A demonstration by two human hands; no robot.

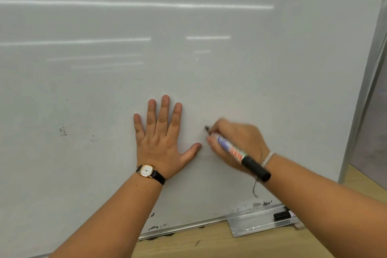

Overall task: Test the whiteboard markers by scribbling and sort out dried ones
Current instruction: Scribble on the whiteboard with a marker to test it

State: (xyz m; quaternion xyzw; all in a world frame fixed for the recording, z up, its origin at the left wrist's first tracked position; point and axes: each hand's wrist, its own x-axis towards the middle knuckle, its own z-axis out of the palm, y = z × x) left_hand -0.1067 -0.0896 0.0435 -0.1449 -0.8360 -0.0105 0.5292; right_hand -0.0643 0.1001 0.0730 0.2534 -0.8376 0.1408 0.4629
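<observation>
A large whiteboard point(188, 58) fills the view. My left hand point(162, 138) lies flat on it with fingers spread, a watch on the wrist. To its right, my right hand point(238, 142) grips a marker point(232, 150) with a blue, red and white barrel and its black cap pushed on the rear end. The dark tip touches the board just right of my left thumb. No fresh line shows at the tip. Another marker point(283, 214) with a black cap lies in the metal tray point(257, 224), partly hidden by my right forearm.
Old smudges point(62, 131) mark the board at the left and along its bottom edge. A wooden floor point(199, 241) shows below the board. The board's metal frame point(364, 90) runs down the right side.
</observation>
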